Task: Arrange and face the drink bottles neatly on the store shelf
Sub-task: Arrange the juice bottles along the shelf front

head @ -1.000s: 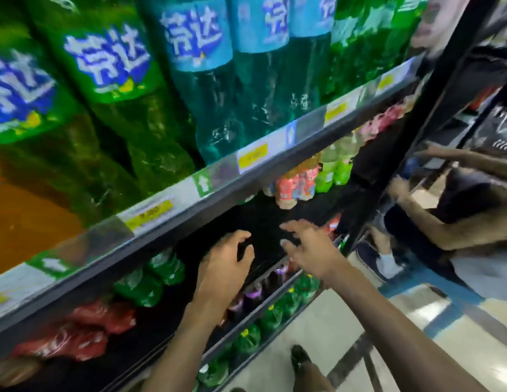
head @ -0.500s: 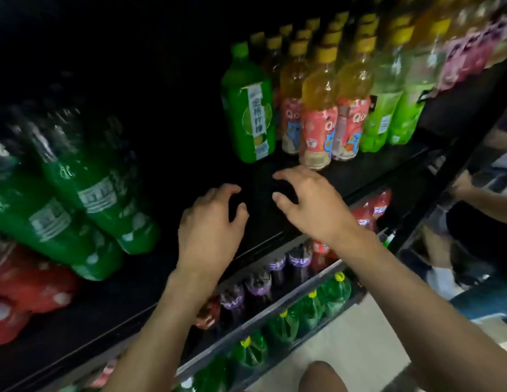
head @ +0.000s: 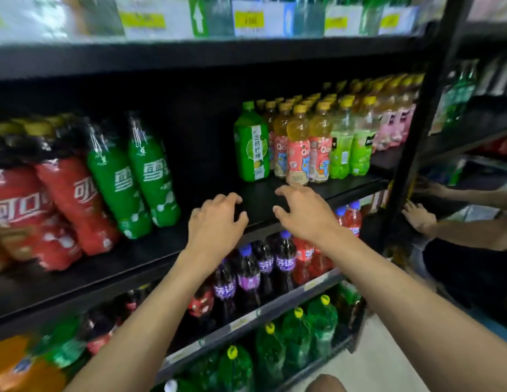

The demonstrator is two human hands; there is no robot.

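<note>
A black shelf (head: 263,193) holds drink bottles. At its right stand a green lime-drink bottle (head: 251,145), several orange juice bottles with pink labels (head: 298,154) and light green bottles (head: 349,148). At its left lean shrink-wrapped packs of green soda bottles (head: 133,176) and red cola bottles (head: 54,205). My left hand (head: 217,222) hovers over the bare middle of the shelf, fingers loosely curled, holding nothing. My right hand (head: 303,210) hovers just in front of the pink-labelled bottles, fingers spread and bent, empty.
Below are purple-labelled dark bottles (head: 252,275) and, lower, green bottles with yellow caps (head: 297,332). A black upright post (head: 422,114) bounds the shelf on the right. Another person's hands (head: 419,216) reach onto the neighbouring shelf beyond it.
The view has risen and pulled back, so the whole shelf and its left packs now show. Both hands stay empty and have shifted slightly toward the standing bottles.
</note>
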